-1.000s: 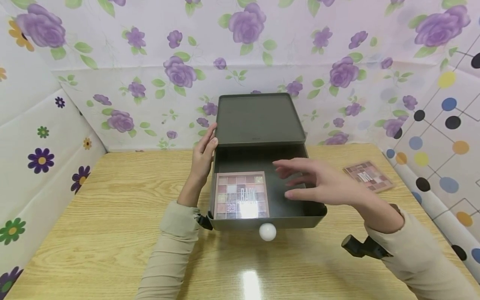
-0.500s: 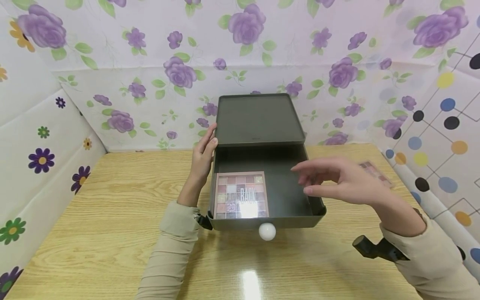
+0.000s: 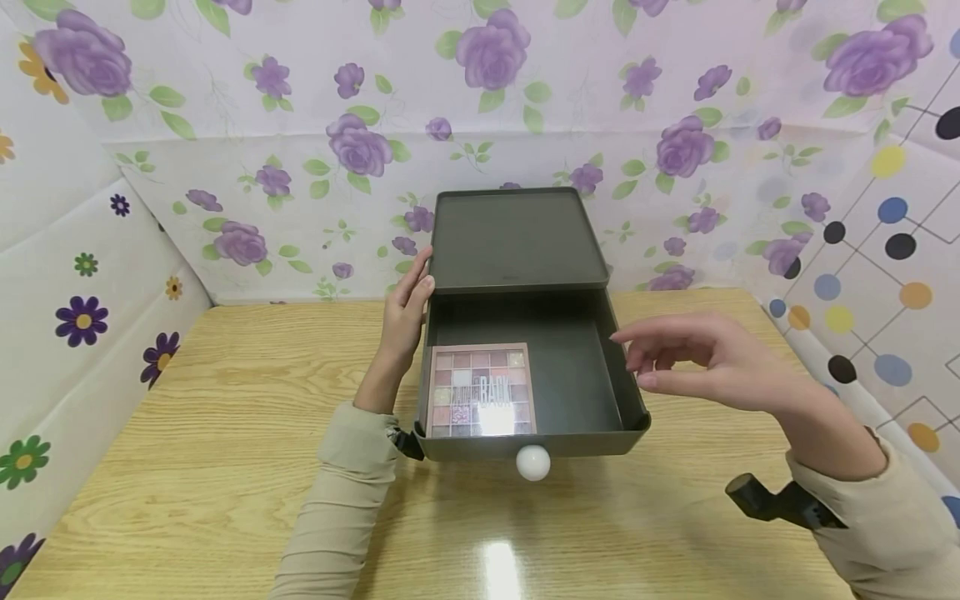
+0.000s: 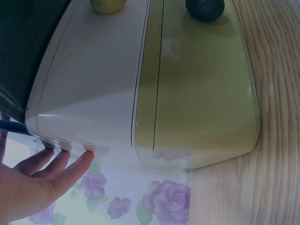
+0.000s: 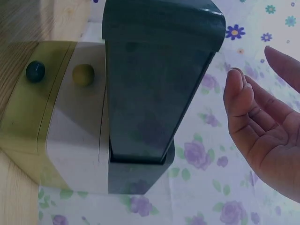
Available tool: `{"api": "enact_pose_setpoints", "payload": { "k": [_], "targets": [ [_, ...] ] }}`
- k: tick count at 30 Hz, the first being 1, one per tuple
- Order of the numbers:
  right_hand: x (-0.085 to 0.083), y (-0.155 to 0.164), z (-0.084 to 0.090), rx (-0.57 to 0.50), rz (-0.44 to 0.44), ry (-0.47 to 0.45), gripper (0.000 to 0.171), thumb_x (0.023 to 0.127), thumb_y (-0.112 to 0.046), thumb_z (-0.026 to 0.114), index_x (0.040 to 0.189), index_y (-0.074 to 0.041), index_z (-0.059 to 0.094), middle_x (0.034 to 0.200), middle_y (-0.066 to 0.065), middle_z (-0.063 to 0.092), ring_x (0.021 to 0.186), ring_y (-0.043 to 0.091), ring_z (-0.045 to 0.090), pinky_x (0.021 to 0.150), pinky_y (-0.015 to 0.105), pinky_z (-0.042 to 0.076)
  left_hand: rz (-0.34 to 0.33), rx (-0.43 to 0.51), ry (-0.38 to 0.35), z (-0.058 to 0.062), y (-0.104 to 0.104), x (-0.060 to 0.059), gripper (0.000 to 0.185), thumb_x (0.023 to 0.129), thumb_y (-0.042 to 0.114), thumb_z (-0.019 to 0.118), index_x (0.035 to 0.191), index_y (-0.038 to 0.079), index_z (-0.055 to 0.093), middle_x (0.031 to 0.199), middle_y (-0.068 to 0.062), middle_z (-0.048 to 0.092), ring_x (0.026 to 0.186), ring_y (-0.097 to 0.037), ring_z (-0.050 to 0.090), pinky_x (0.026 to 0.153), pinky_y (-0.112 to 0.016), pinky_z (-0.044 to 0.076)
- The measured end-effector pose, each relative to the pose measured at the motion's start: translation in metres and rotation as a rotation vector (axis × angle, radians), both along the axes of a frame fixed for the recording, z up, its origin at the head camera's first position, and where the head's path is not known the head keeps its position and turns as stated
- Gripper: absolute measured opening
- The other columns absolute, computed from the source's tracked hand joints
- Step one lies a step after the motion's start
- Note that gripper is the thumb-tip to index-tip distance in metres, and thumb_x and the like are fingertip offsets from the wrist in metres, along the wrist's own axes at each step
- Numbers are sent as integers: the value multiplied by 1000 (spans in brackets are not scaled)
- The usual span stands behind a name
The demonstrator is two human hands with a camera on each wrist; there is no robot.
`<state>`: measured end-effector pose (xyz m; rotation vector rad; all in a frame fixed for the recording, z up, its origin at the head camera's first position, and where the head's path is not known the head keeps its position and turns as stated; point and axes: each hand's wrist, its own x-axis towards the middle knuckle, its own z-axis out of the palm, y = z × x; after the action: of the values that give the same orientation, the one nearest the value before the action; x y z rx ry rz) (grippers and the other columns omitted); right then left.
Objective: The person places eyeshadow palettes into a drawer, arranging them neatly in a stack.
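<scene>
A dark green desktop drawer organizer (image 3: 521,240) stands on the table with its top drawer (image 3: 583,392) pulled out. Inside that drawer, at the front left, lies a pink-framed eyeshadow palette (image 3: 482,390) with a shiny lid. My left hand (image 3: 405,325) rests against the organizer's left side, and its fingertips touch that wall in the left wrist view. Just right of the drawer, in the air, is my right hand (image 3: 697,360); its fingers are bent loosely and hold nothing. A white knob (image 3: 533,463) sits on the drawer front.
Below the dark drawer are a white drawer (image 4: 93,70) and a yellow-green drawer (image 4: 201,89), both pushed in. The wooden table (image 3: 247,433) extends to either side. A flowered sheet (image 3: 300,150) hangs behind, and a dotted one (image 3: 885,250) on the right.
My right hand has moved right, from above the drawer to beside it. It now hides the second palette that lay on the table at the right. The left hand has stayed put.
</scene>
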<state>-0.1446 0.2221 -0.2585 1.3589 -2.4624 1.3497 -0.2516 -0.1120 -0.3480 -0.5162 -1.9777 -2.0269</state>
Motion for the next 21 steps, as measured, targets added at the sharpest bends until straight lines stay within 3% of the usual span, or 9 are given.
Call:
{"api": "enact_pose_setpoints", "payload": {
  "k": [8,14,21],
  "targets": [
    [-4,16,-5,-10,3,20,48,74,16,62,118,-4,59,84,1,62,72,11,58,56,23,45,1,-1,0,0,0,0,52,92,25,42,141,12,36,146,1,31,132,-18,28,83,-41,38],
    [-8,25,-9,-7,-4,20,46,75,17,61,117,0,58,83,4,62,70,13,58,58,23,46,-11,25,5,0,0,0,50,92,21,42,141,10,36,146,-1,30,133,-19,27,94,-46,34],
    [-12,36,-13,12,-43,-95,42,81,13,57,120,-2,56,83,4,61,46,10,40,37,24,33,-8,13,10,-2,0,-1,51,92,24,43,141,12,36,146,-1,30,132,-20,28,93,-49,34]
  ]
}}
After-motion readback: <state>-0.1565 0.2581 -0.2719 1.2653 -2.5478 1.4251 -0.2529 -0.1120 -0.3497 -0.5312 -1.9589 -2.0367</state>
